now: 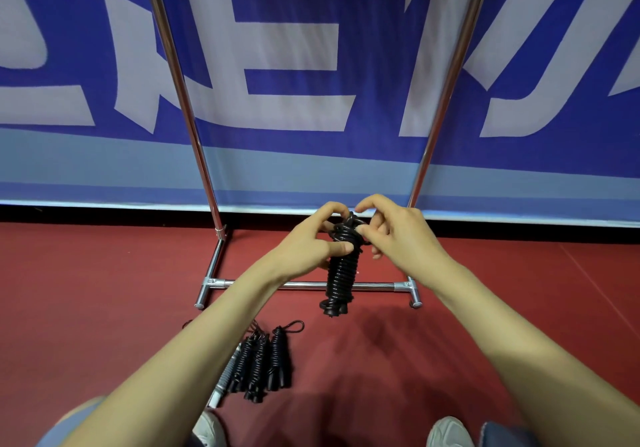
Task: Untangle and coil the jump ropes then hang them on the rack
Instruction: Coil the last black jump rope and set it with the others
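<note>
A black jump rope (341,273), wound tightly around its handles into a long bundle, hangs upright in front of me. My left hand (311,238) grips the bundle's upper part, thumb across the coils. My right hand (391,228) pinches the loose loop of cord at the bundle's top. Behind the bundle stands the metal rack (377,286), with two slanted chrome uprights and a low crossbar on the floor. The rack's top bar is out of view.
Several coiled black jump ropes (263,363) and a grey one (227,375) lie together on the red floor near my left forearm. A blue and white banner (311,65) closes the space behind the rack. My shoes (446,432) show at the bottom edge.
</note>
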Motion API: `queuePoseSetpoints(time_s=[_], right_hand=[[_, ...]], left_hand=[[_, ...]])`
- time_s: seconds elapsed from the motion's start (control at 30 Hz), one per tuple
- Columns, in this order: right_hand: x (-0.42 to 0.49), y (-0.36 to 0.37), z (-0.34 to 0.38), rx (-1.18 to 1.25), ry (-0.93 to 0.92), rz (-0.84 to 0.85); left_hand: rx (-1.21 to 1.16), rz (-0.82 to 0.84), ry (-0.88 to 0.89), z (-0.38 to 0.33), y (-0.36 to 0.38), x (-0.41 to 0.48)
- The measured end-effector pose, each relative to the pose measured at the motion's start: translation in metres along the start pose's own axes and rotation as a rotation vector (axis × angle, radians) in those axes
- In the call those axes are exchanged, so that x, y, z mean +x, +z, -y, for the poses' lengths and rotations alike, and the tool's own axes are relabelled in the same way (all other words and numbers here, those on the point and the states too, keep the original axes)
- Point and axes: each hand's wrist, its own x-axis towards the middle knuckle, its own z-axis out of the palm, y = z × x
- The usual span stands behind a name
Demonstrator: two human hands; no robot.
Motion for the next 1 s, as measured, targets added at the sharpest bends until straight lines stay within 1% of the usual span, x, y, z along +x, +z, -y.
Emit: queuePoseSetpoints(time_s=[0.13,0.23,0.33,0.47,0.5,0.57,0.63,0.67,0.8,0.87,1.0], right_hand=[[0.009,0.001,-0.003,-0.209,-0.14,-0.074],[0.011,0.01,-0.005,-0.34,-0.143,-0.081],[0.009,0.014,-0.007,-0.277,-0.152,-0.107],[0.007,0.006,-0.008,-0.04,-0.096,-0.101],[0.007,0.003,-0.009,-0.009,-0.075,-0.07],[0.005,-0.001,-0.012,0.028,-0.041,0.049],[0.004,-0.004,-0.014,0.052,-0.032,0.17],[0.004,-0.005,-0.014,0.042,-0.04,0.2],[0.007,-0.012,-0.013,0.028,-0.085,0.158],[0.008,-0.014,-0.011,0.025,-0.096,0.135],[0.009,-0.012,-0.008,0.019,-0.099,0.095]], left_hand=[[-0.089,-0.059,0.028,0.002,0.004,0.0],[-0.135,-0.092,0.038,0.004,0.004,-0.001],[-0.132,-0.076,0.041,0.005,0.003,-0.004],[-0.103,-0.018,0.049,0.004,0.0,-0.006],[-0.091,0.004,0.047,0.003,-0.001,-0.005],[-0.021,0.05,0.042,0.002,-0.003,-0.003],[0.038,0.084,0.038,0.002,-0.003,-0.002],[0.037,0.085,0.039,0.002,-0.002,-0.002],[-0.047,-0.027,0.051,0.001,0.004,-0.002],[-0.087,-0.075,0.028,0.0,0.005,-0.001],[-0.146,-0.113,0.016,0.002,0.007,0.002]])
